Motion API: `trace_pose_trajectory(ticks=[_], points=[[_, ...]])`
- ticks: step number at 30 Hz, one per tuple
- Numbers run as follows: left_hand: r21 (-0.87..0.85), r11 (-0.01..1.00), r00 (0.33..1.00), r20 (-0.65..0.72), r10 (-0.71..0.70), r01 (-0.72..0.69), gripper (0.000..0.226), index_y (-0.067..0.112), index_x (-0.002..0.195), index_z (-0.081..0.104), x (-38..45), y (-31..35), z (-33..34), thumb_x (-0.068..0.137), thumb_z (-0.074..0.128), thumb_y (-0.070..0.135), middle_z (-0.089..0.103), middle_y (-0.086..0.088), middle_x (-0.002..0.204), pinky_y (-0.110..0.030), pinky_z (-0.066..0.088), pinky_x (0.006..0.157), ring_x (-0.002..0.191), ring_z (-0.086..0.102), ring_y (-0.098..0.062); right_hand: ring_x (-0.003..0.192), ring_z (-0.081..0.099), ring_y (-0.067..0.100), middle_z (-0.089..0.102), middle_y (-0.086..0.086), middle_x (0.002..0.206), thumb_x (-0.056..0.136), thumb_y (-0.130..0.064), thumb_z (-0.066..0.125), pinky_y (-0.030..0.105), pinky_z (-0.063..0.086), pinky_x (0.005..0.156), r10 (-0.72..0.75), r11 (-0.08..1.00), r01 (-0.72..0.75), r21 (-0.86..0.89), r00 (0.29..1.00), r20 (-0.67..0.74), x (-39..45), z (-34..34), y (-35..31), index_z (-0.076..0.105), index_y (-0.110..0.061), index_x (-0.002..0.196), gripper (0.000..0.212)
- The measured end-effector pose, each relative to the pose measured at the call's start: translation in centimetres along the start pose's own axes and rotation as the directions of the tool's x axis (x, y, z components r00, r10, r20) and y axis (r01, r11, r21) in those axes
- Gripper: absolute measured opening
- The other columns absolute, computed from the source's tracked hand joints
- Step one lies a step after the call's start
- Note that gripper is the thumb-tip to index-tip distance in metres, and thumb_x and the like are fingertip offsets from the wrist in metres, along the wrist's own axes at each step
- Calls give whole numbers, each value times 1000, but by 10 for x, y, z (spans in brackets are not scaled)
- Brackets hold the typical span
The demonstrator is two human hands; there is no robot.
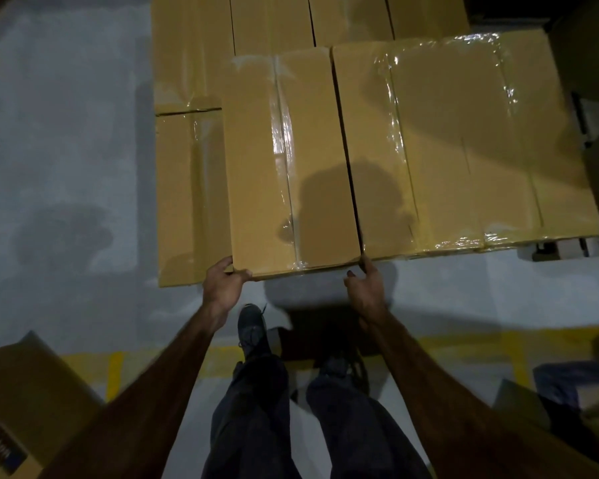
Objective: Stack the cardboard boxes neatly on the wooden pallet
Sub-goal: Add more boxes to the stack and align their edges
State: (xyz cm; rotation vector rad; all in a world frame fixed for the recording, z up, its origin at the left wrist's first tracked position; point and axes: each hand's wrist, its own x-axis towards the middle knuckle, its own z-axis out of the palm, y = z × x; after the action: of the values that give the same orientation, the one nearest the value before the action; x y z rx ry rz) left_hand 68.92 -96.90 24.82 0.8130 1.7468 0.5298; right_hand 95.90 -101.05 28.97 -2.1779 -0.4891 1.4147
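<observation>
A long taped cardboard box (284, 160) lies on top of the stack, its near end at my hands. My left hand (223, 280) grips its near left corner, fingers curled over the bottom edge. My right hand (363, 283) holds the near right corner, thumb up along the seam. A wider taped box (464, 140) sits flush against its right side. Lower boxes (187, 188) show to the left and behind. The wooden pallet (567, 250) peeks out under the stack at the right.
A printed cardboard box (18, 409) stands on the floor at the lower left. Yellow floor tape (115, 371) runs across the grey floor near my feet. Dark objects sit at the lower right and far right.
</observation>
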Motion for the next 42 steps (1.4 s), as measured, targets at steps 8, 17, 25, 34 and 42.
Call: trace_pose_trajectory(ticks=[8,17,25,34,42], points=[[32,999,999,-26,37,-36,40,21,136,67,-2,-9,10,97,73,11,75,0,108,-26,54,76,89,66,-14,148,43,27,36,10,167,98,6,59,50,39,121,38,990,-35,137,999,-18,3,0,8,31,-13,163,73],[-4,997,992,-104,74,-75,50,20,142,65,-6,-13,16,95,75,8,78,3,113,-32,58,94,101,72,-18,145,47,29,43,5,161,100,12,49,46,44,117,43,972,-38,234,999,-15,6,3,12,33,-7,161,66],[-4,995,991,-83,103,-103,53,24,144,63,-5,-17,13,94,76,11,78,3,116,-42,61,97,105,74,-20,151,39,25,29,2,170,98,9,53,53,37,122,48,973,-50,225,999,15,6,4,16,26,-19,165,78],[-19,991,988,-83,128,-130,57,22,149,59,-10,-15,12,95,76,11,77,2,120,-46,61,98,106,73,-17,142,49,22,27,-3,170,100,9,51,44,52,108,24,977,-29,209,999,29,5,2,18,24,-24,166,79],[-10,990,986,-95,137,-139,58,22,151,56,-13,-12,16,97,73,8,76,2,123,-45,60,100,108,72,-19,150,40,26,27,-1,171,99,8,52,54,42,118,5,983,-9,183,1000,22,13,1,25,23,-25,166,80]])
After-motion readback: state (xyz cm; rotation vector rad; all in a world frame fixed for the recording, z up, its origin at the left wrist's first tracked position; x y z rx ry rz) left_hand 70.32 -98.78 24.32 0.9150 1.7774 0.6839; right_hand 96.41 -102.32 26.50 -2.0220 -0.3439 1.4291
